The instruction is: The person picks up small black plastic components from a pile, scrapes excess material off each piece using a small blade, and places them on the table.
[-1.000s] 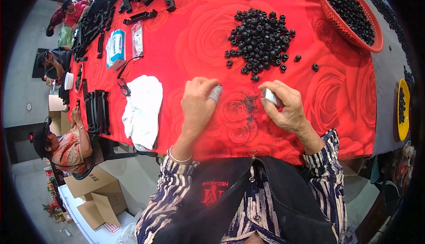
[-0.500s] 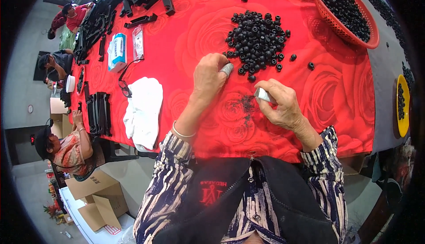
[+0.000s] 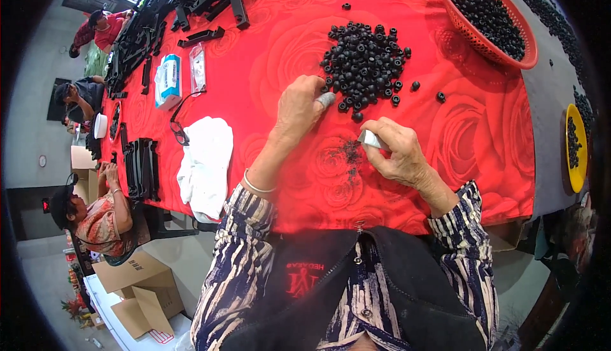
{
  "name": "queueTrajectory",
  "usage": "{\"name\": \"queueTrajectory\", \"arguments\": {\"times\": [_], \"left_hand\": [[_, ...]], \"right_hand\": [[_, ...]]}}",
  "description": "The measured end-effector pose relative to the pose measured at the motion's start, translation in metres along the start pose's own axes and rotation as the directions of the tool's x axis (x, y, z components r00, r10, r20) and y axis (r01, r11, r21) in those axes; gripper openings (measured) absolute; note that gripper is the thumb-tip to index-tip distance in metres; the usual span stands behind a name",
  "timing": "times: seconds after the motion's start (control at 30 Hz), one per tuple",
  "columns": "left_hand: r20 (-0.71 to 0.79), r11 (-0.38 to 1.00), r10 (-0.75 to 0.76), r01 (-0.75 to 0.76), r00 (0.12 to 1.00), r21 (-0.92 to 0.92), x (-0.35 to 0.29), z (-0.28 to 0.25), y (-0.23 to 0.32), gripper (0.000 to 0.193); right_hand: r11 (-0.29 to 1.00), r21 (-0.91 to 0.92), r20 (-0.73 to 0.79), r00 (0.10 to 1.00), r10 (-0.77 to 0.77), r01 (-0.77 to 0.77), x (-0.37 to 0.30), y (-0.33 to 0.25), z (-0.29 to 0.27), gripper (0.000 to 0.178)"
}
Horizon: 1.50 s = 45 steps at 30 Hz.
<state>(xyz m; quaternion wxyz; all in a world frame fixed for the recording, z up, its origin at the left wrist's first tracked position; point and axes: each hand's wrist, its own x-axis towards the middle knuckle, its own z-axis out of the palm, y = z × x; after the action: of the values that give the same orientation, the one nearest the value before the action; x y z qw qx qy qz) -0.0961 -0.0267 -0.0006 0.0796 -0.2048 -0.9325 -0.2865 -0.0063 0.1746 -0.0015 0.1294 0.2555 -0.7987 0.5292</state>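
Right now the left hand [image 3: 302,106] is stretched forward across the red cloth [image 3: 267,64], its taped fingertips [image 3: 325,100] touching the near-left edge of the pile [image 3: 365,64] of small black rings. Whether those fingers have closed on a ring I cannot tell; the hand is curled and its underside is hidden. The right hand [image 3: 398,154] sits closer to the body, well short of the pile, pinched shut on a small pale piece [image 3: 369,138] held between thumb and fingers. So the pile lies ahead of both hands and slightly to the right, and the left hand is plainly the nearer one. The heap is roughly round, with no real long axis, and a few strays [image 3: 439,96] lie off its right side. Between the hands, dark crumbs [image 3: 349,155] speckle the cloth. A red basket [image 3: 493,49] of more rings stands far right, and a white rag [image 3: 207,163] lies to the left.
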Motion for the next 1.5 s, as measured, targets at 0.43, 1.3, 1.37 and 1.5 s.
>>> {"name": "queueTrajectory", "arguments": {"times": [0.43,1.3,1.37,1.5], "left_hand": [[0.493,0.044,-0.131,0.501,0.860,-0.864,-0.035,-0.006,0.038,0.020],[0.617,-0.271,-0.026,0.588,0.786,-0.762,-0.069,0.007,0.051,0.021],[0.606,-0.290,0.008,0.582,0.795,-0.760,-0.070,0.004,0.051,0.022],[0.595,-0.249,0.006,0.577,0.804,-0.778,-0.069,0.001,0.057,0.022]], "right_hand": [[0.995,0.067,-0.093,0.993,0.076,-0.070,0.007,-0.015,-0.010,0.031],[0.989,-0.006,-0.065,0.987,-0.149,0.149,0.005,-0.017,-0.007,0.032],[0.982,-0.013,-0.089,0.978,-0.189,0.188,0.006,-0.019,-0.006,0.033],[0.964,-0.099,-0.106,0.960,-0.258,0.248,0.003,-0.021,-0.008,0.033]]}}
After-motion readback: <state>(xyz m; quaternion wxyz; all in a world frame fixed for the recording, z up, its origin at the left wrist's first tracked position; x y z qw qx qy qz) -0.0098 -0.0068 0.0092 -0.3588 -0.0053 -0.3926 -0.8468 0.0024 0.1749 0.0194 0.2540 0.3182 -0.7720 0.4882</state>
